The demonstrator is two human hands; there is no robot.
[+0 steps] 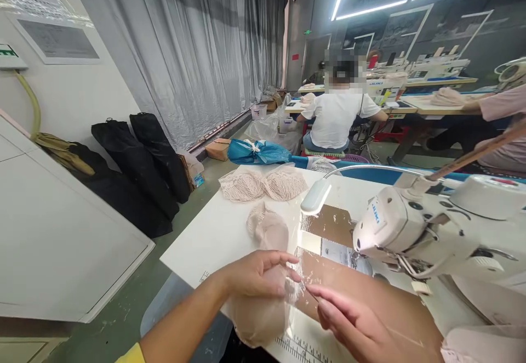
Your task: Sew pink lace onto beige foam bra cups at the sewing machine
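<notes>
A beige bra with moulded cups lies at the front of the white sewing table, one cup lapping over the near edge. My left hand rests across its middle, fingers stretched forward and apart from the thumb. Just right of those fingertips, my right hand pinches a thin, dark, thread-like or needle-like thing, too small to name. Behind the left hand rises the other, lacy cup. A second beige lace bra lies flat at the table's far side.
To the right stands a white sewing machine, with a lamp reaching over the table. Brown board covers the surface before it. A printed ruler marks the near edge. Ahead, a person in a white shirt sits at another machine.
</notes>
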